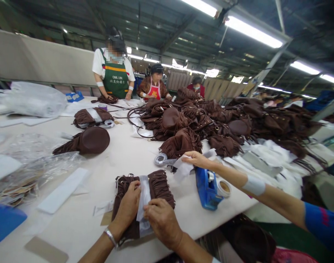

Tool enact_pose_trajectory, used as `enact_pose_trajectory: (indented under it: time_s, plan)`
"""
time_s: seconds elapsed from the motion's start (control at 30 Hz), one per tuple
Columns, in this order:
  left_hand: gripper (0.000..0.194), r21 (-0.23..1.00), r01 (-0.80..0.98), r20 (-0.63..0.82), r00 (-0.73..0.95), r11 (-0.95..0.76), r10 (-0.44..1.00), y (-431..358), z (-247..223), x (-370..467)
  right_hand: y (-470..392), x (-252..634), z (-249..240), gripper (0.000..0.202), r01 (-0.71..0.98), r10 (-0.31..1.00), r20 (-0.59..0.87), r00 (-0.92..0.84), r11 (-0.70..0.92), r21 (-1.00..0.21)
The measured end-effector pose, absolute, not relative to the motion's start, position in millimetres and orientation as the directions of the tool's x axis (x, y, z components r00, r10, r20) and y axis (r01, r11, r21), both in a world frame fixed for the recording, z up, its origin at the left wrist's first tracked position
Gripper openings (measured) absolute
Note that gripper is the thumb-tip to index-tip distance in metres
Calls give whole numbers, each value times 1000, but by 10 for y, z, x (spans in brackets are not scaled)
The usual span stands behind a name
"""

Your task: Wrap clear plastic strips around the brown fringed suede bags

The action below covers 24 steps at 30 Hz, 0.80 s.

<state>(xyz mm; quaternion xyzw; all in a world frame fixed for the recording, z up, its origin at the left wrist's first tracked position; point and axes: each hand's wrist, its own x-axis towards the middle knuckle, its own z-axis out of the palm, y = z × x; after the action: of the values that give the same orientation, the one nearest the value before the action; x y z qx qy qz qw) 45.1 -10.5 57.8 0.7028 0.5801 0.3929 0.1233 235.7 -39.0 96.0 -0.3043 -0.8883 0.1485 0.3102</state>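
A dark brown fringed bag (161,188) lies on the table in front of me, with a white wrapping strip (144,182) around its middle. My left hand (129,202) is closed, its fingertips gripping the strip's left edge while the hand rests over the bag. On the other side, my right hand (163,221) pinches the lower right part of the same strip. The fingers partly cover the strip, so its ends are hard to make out. A small clear packet (103,208) and a brown card (106,218) lie left of the bag.
A co-worker's hand (195,159) reaches in from the right, holding thin white paper (183,168). Below it stands a blue tape dispenser (206,190). Brown bags (180,120) are heaped behind. White card (63,190) and plastic bags (41,155) lie left. People stand across the table.
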Motion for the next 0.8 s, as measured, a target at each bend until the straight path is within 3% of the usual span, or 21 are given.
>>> enact_pose_trajectory:
  time_s: [0.3,0.57,0.8]
  plan:
    - [23,651,717,412,-56,-250,910,-72,546,434,-349,2418,795,11,415,537,462,-705,842,-345]
    - [46,671,715,414,-142,-196,899,-90,563,461,-241,2512,784,9,372,454,406,-793,889,-267]
    - [25,625,728,409,4,-283,913,-119,644,472,-195,2564,768,12,340,419,352,-837,902,-266]
